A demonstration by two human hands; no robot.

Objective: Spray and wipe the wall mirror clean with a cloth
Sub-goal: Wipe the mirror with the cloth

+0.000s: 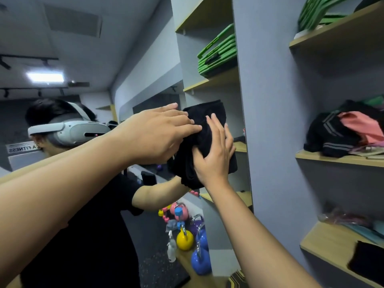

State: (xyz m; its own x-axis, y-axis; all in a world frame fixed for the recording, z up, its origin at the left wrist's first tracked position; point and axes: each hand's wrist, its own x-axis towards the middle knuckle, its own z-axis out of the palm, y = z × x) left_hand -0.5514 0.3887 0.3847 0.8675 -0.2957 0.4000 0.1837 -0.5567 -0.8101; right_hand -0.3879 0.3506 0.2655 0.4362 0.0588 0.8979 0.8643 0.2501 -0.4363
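Observation:
The wall mirror [149,65] fills the left and middle of the head view and shows a person's reflection wearing a headset. A folded black cloth [207,113] lies flat against the glass near the mirror's right edge. My left hand [158,132] reaches in from the left, its straight fingers resting on the cloth's upper left part. My right hand [214,154] comes up from below and presses the cloth to the glass with spread fingers. A clear spray bottle [171,249] stands low down beside the kettlebells, away from both hands.
Yellow [184,241] and blue kettlebells [200,262] sit low in the middle. A grey partition [270,121] borders the mirror on the right. Wooden shelves [336,160] beyond it hold green mats [318,15] and piled clothes [342,132].

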